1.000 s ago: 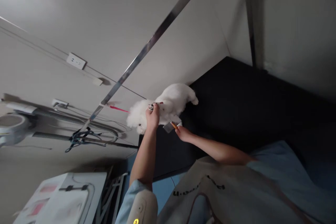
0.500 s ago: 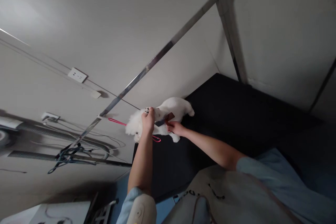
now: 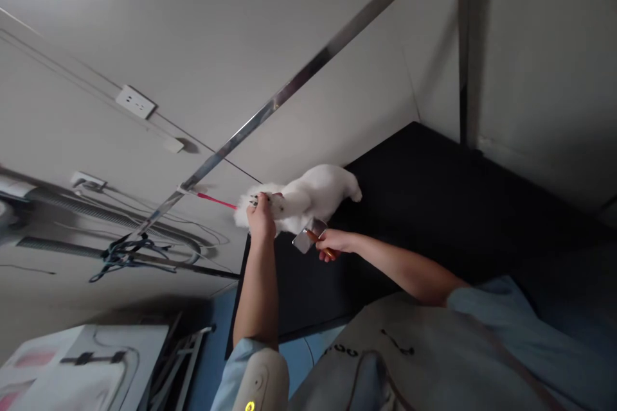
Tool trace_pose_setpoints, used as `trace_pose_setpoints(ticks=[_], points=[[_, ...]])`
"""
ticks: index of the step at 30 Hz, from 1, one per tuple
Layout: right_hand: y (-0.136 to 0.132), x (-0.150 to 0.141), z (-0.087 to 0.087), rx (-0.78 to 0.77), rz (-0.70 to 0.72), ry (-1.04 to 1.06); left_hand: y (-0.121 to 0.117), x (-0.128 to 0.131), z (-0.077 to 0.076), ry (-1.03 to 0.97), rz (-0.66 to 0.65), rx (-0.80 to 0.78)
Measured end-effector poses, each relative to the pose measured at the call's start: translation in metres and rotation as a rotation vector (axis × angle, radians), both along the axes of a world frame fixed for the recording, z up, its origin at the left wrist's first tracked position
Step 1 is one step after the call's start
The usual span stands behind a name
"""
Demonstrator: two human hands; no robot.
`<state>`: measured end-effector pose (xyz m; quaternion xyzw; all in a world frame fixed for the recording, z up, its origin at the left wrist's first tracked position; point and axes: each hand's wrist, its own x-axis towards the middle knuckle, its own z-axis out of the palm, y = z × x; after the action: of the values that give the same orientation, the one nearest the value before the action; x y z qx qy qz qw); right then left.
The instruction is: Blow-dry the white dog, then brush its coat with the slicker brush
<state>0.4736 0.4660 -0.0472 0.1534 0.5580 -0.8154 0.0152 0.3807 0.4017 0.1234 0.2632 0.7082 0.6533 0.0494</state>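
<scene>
A small white fluffy dog (image 3: 313, 196) stands on a black table (image 3: 434, 205). My left hand (image 3: 261, 218) is closed around the dog's front paw, lifting it near the head. My right hand (image 3: 335, 243) grips the orange handle of a slicker brush (image 3: 308, 237), whose metal pad sits just below the dog's belly. A pink leash (image 3: 214, 201) runs from the dog to the metal grooming arm (image 3: 289, 93).
The grooming arm's upright post (image 3: 465, 45) stands at the table's back corner. A grey wall with a socket (image 3: 135, 101) and tangled cables (image 3: 125, 253) lies to the left. A white device (image 3: 91, 366) sits at lower left.
The brush has come off the dog's side and down below its belly. My left hand keeps hold of the paw. The camera view has swung slightly.
</scene>
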Motion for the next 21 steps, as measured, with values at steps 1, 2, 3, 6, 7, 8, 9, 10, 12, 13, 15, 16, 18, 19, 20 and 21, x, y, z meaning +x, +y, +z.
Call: trace_pose_setpoints(ticks=[1,2,3,6,7,8,9,10,12,13,15,16,18,19,20,21], points=[[0.001,0.001,0.001,0.001,-0.006,0.004,-0.002,-0.001,0.001,-0.002,0.006,0.015],[0.002,0.002,0.002,0.006,-0.025,0.008,-0.003,-0.001,0.001,-0.001,0.005,0.025],[0.002,0.003,0.003,0.011,-0.048,0.009,-0.004,-0.001,0.002,-0.001,0.003,0.035],[-0.001,0.008,0.003,0.03,-0.029,-0.029,-0.008,-0.001,0.004,-0.011,-0.004,0.04],[-0.003,0.01,0.003,0.035,0.005,-0.045,-0.01,-0.002,0.004,-0.018,0.001,0.032],[-0.005,0.012,0.002,0.04,0.037,-0.056,-0.011,-0.002,0.005,-0.025,0.012,0.025],[-0.006,0.012,0.001,0.045,0.053,-0.054,-0.012,-0.002,0.005,-0.03,0.024,0.023],[-0.006,0.012,0.001,0.051,0.045,-0.043,-0.013,-0.002,0.005,-0.035,0.035,0.028],[-0.003,0.009,0.002,0.072,-0.021,-0.004,-0.014,-0.001,0.005,-0.046,0.056,0.062],[-0.002,0.007,0.001,0.085,-0.06,0.012,-0.014,0.0,0.005,-0.051,0.061,0.077],[-0.002,0.006,-0.001,0.112,-0.088,0.02,-0.015,0.001,0.005,-0.061,0.064,0.083],[-0.004,0.007,-0.003,0.123,-0.074,0.016,-0.016,0.001,0.005,-0.065,0.06,0.073],[-0.011,0.01,-0.005,0.142,-0.04,0.023,-0.018,0.002,0.004,-0.064,0.051,0.038],[-0.014,0.011,-0.004,0.152,-0.043,0.041,-0.019,0.002,0.004,-0.056,0.044,0.017],[-0.016,0.012,-0.002,0.163,-0.07,0.067,-0.02,0.003,0.003,-0.04,0.028,-0.01],[-0.017,0.011,0.001,0.175,-0.115,0.097,-0.021,0.004,0.002,-0.016,0.001,-0.044]])
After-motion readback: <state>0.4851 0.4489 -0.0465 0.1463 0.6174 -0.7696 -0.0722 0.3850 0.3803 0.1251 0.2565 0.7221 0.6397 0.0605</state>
